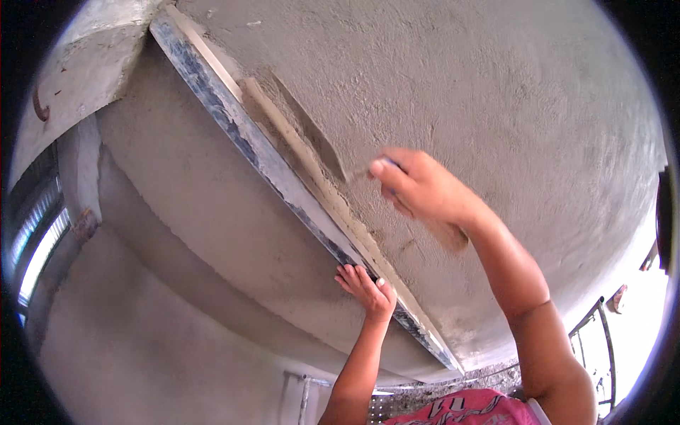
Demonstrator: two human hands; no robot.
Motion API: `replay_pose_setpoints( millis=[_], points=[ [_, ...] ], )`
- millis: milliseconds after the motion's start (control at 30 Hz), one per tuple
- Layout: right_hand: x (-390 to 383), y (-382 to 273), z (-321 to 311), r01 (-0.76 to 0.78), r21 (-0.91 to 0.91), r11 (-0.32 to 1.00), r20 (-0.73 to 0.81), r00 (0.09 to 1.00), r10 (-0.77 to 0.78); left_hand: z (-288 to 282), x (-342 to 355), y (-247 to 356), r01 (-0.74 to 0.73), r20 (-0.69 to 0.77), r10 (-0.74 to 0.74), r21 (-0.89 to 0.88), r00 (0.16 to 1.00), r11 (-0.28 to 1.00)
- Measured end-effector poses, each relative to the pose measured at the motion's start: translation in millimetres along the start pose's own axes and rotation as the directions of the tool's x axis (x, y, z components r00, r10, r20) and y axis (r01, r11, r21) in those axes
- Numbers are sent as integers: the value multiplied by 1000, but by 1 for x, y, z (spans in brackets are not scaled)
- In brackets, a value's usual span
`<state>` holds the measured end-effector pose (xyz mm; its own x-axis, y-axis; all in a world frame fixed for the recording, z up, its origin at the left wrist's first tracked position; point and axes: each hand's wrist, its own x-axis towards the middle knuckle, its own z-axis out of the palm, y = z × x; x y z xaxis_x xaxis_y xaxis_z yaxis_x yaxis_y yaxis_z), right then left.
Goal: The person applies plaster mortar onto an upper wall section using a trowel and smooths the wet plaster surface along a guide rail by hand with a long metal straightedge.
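A long straightedge board, dark and crusted with dried mortar, lies slantwise along the edge of the plastered surface. My left hand grips its lower part, fingers on one side and thumb on the other. In my right hand is a trowel; the fist hides most of the handle, and the blade points up and left. The blade lies close along a ridge of wet mortar beside the board. Whether it presses on the plaster, I cannot tell.
Rough grey plaster spreads across the upper right, and a smoother grey face lies left of the board. A rusty hook sticks out at the far left. Metal railing stands at lower right, near a bright opening.
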<state>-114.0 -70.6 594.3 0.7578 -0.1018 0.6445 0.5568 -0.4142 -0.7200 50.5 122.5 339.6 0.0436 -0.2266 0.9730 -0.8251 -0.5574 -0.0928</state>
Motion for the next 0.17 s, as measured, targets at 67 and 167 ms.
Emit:
replay_pose_setpoints(
  millis=[67, 167],
  points=[
    [16, -9, -1, 74, -205, 976, -88, 992, -94, -3, -1, -2, 2, 7, -2, 11, 1000, 1000],
    [28, -31, -3, 53, -429, 902, -88, 991, -100, -1, -2, -1, 12, 12, -13, 17, 1000, 1000]
  ],
)
